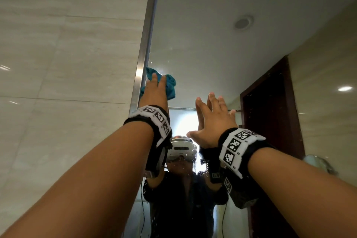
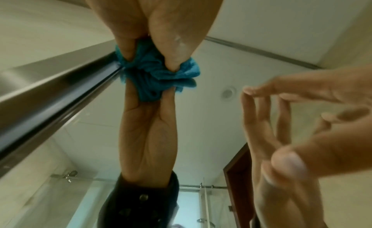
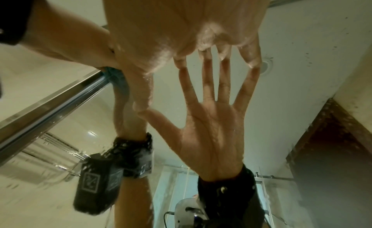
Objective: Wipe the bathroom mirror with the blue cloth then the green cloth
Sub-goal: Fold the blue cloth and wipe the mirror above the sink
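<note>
The blue cloth is bunched against the bathroom mirror, right beside its metal left frame. My left hand grips the cloth and presses it onto the glass. In the left wrist view the fingertips dig into the blue cloth. My right hand is spread flat a little lower and to the right, holding nothing. The right wrist view shows its fingertips touching the glass and meeting their reflection. No green cloth is in view.
A pale tiled wall runs along the left of the frame. The mirror reflects a dark wooden door, a ceiling light and a person wearing a headset. Water droplets speckle the lower glass.
</note>
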